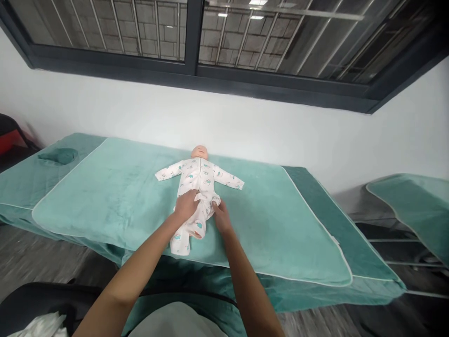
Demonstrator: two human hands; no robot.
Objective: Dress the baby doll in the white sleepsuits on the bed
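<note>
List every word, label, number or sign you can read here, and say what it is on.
None can be read.
The doll's sleepsuit bears only small green pictures, too small to show any letters.
The green mat, wall and window show no writing.

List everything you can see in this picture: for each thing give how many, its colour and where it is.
doll: one, dressed in white with teal prints, face up on the mat
mat: one, light teal with white edging, over the bed
bed: one, darker teal cover, against the white wall
folded cloth: one, dark teal, bed's far left end
second bed: one, teal, right edge
window: one, dark frame, above the wall
white cloth: one, white, bottom left corner
left hand: one, bare, on the doll's middle
right hand: one, bare, at the doll's hip
</note>
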